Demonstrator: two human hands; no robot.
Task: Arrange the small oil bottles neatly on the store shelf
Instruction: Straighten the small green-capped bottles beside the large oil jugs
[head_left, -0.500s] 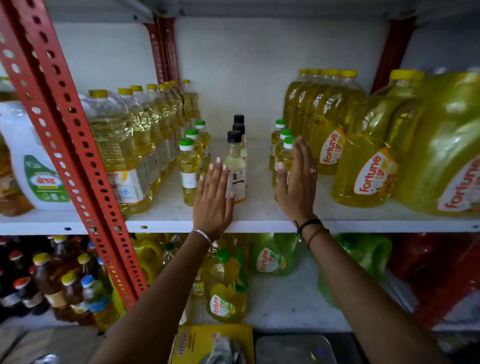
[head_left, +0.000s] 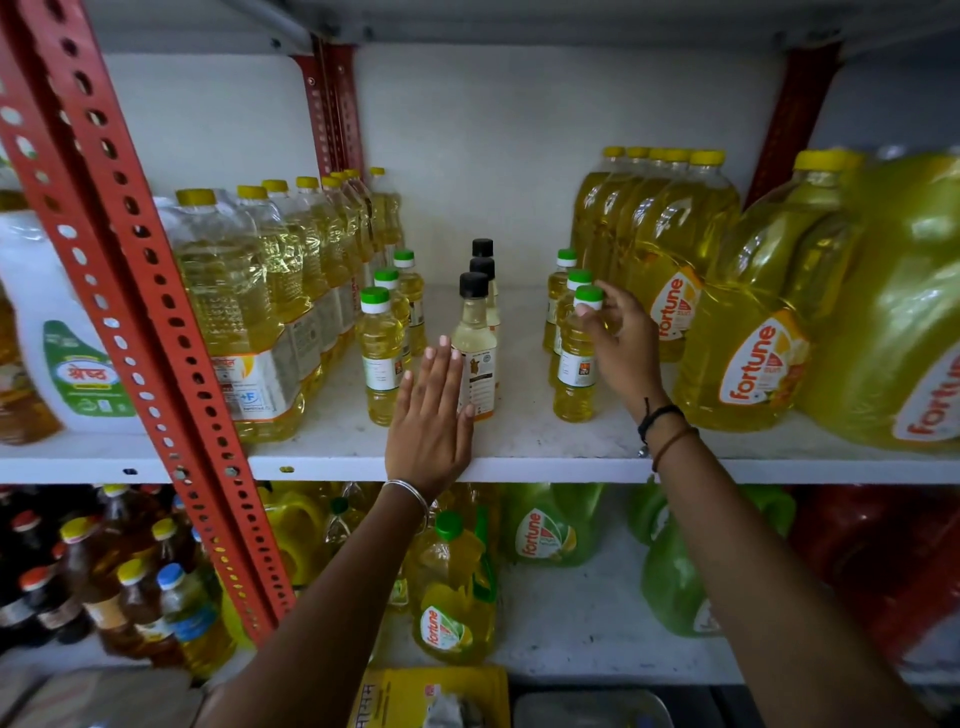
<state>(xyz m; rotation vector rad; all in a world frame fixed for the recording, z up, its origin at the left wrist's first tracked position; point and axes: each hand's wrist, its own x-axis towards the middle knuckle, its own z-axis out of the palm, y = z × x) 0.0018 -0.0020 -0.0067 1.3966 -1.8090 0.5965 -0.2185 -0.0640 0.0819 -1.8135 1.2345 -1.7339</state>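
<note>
Single head-worn wide-angle view, close to the shelf (head_left: 519, 460), facing forward and slightly downward.

I am looking into a grocery shop, at its cooking oil section. A white metal shelf (head_left: 519, 467) hangs on red slotted uprights (head_left: 130, 291), the kind used for retail racking. At nine o'clock stands a row of identical clear oil bottles (head_left: 249, 312) with yellow caps; at three o'clock big branded jugs (head_left: 748, 332) repeat the same label. In the middle, small oil bottles (head_left: 382, 358) stand in short files. At six o'clock a lower shelf (head_left: 571, 649) carries more jugs, and darker bottles (head_left: 119, 582) crowd seven o'clock.
</note>
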